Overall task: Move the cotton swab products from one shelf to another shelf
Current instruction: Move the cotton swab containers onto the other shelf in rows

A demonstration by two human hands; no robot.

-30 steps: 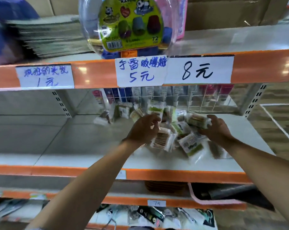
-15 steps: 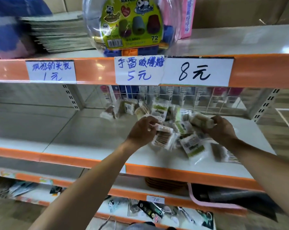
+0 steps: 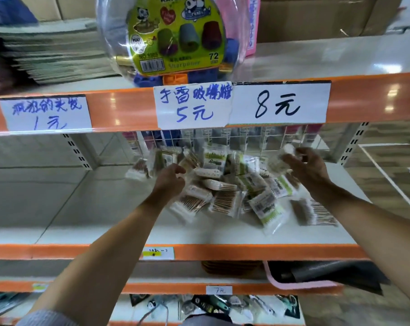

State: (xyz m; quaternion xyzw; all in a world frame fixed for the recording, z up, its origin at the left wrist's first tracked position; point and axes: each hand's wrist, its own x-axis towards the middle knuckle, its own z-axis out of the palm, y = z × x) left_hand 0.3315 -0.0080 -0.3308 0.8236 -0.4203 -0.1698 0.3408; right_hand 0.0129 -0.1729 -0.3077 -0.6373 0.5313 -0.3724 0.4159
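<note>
Several clear packs of cotton swabs (image 3: 225,184) lie in a loose heap on the middle white shelf (image 3: 58,203), right of its centre. My right hand (image 3: 305,170) holds one cotton swab pack (image 3: 280,158) lifted above the heap's right side, its white tips pointing up. At the heap's left edge, my left hand (image 3: 170,182) hovers with curled fingers, the tips next to a tilted pack (image 3: 190,161). From behind I cannot make out whether it grips anything. One pack (image 3: 314,212) lies apart at the right, near the shelf front.
A wire grid (image 3: 246,137) backs the middle shelf. The shelf above carries a clear tub of sharpeners (image 3: 175,36) and a stack of flat paper goods (image 3: 51,52), and its orange rail (image 3: 124,109) bears price labels. Lower shelves hold a pink-rimmed item (image 3: 293,282) and packaged tools (image 3: 211,307).
My left hand has let go of the pack it pinched and moved left and slightly up. My right hand has raised its pack a little.
</note>
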